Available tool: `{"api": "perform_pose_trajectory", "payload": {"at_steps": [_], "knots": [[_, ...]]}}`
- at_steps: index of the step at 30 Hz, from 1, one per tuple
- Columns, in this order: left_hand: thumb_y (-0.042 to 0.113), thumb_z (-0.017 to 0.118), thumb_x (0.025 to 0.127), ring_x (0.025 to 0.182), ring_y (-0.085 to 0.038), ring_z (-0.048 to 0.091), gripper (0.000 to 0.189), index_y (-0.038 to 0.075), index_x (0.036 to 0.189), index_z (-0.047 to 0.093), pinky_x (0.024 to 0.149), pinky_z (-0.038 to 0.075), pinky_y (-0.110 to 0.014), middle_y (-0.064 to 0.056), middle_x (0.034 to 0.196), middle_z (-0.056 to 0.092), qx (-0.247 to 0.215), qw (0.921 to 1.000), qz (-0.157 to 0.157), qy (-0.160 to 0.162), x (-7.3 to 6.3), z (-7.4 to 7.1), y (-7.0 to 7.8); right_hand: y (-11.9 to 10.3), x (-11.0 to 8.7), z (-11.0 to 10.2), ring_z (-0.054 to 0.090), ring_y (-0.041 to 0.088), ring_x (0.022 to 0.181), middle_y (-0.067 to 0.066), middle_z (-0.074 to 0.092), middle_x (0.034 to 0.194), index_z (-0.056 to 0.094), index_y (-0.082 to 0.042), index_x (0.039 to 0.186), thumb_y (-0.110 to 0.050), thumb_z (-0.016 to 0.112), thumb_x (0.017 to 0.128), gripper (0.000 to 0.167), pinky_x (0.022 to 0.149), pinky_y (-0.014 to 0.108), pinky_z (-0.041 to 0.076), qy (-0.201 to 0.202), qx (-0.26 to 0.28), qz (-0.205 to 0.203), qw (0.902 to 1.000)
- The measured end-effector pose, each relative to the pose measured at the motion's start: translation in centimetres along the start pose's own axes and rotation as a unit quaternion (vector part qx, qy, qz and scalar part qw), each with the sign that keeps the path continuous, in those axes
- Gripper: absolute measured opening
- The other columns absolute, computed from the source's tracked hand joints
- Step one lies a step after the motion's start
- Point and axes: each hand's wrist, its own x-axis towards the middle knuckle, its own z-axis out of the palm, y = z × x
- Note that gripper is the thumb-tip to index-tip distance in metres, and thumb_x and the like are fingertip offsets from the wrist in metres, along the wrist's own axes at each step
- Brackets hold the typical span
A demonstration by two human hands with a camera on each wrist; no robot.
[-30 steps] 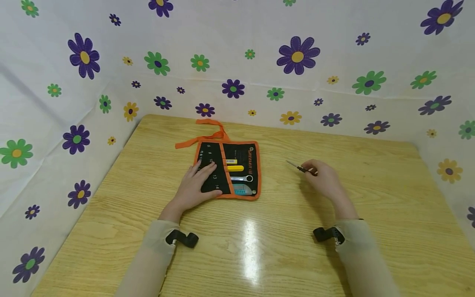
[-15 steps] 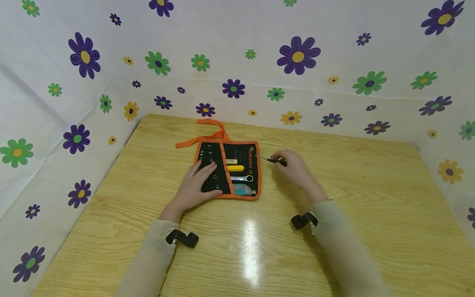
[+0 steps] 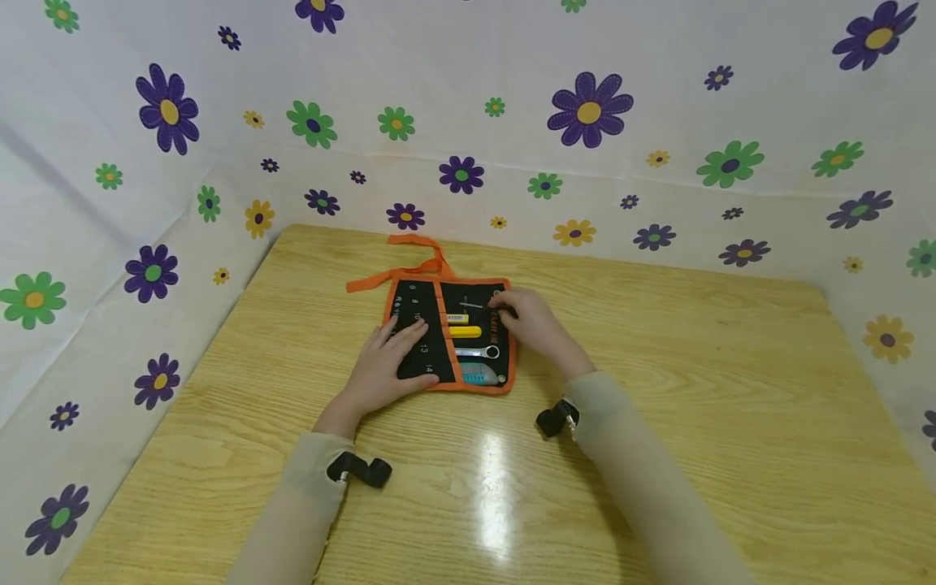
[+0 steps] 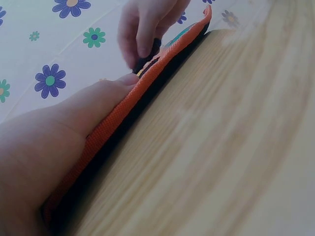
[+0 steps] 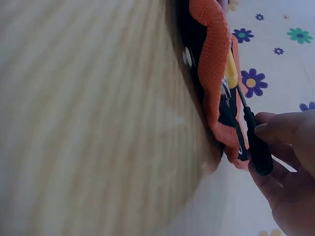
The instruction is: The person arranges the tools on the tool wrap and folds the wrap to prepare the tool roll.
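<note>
A black tool pouch [image 3: 411, 305] with orange trim lies unfolded on the table. My left hand [image 3: 380, 366] rests on its numbered left part with fingers spread. Between thumb and fingers, my right hand [image 3: 532, 323] pinches a small screwdriver [image 5: 258, 142] by its black handle. The thin shaft points left over the pouch's upper right, above the pocket row. Tucked in the pockets are a yellow-handled tool [image 3: 465, 331], a wrench [image 3: 478, 352] with a ring end, a teal and grey utility knife [image 3: 478, 374] and a small yellow labelled item [image 3: 457, 318].
Orange tie straps [image 3: 417, 264] trail from the pouch's far edge onto the wooden table [image 3: 695, 366]. A white flower-print cloth [image 3: 497, 73] hangs behind the table and along its sides.
My right hand has moved left with the screwdriver, from the bare table right of the pouch to over the pouch's upper right. The left hand has stayed in place.
</note>
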Motion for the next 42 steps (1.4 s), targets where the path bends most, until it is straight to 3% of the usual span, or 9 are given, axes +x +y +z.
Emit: {"api": "perform_pose_trajectory", "payload": {"at_steps": [6,14,23,42], "knots": [[0.066,0.059,0.082,0.145,-0.030,0.006,0.088,0.021,0.151,0.031,0.116,0.001,-0.048,0.004,0.155,0.027,0.001,1.0000,-0.002,0.000,0.0,0.0,0.0,-0.6,1.7,0.4,0.058,0.029,0.102,0.014,0.065,0.108,0.069,0.000,0.109,0.003,0.053,0.095,0.021,0.092,0.041,0.046,-0.016,-0.048,-0.036,0.9981],[0.069,0.058,0.081,0.145,-0.027,0.004,0.088,0.023,0.152,0.030,0.116,0.000,-0.047,0.006,0.155,0.026,0.006,0.9999,-0.007,-0.003,0.1,0.2,-0.2,-0.3,3.1,1.0,0.058,0.030,0.105,0.014,0.065,0.110,0.069,-0.001,0.109,0.005,0.055,0.093,0.023,0.097,0.041,0.044,-0.045,-0.093,-0.053,0.9933],[0.068,0.058,0.081,0.145,-0.029,0.006,0.088,0.022,0.151,0.031,0.115,0.001,-0.049,0.004,0.155,0.027,0.002,1.0000,-0.003,0.000,0.1,0.2,-0.1,-0.5,3.8,1.5,0.061,0.029,0.100,0.015,0.067,0.106,0.071,0.000,0.106,0.008,0.054,0.092,0.023,0.088,0.037,0.050,-0.048,-0.076,-0.052,0.9945],[0.063,0.062,0.082,0.145,-0.030,0.006,0.087,0.021,0.151,0.032,0.115,0.002,-0.050,0.004,0.155,0.027,-0.002,1.0000,-0.001,0.000,-0.1,-0.1,0.1,-1.9,5.4,3.2,0.059,0.025,0.109,0.011,0.066,0.113,0.071,-0.005,0.112,0.000,0.055,0.095,0.023,0.094,0.035,0.048,-0.079,-0.066,-0.040,0.9939]]}}
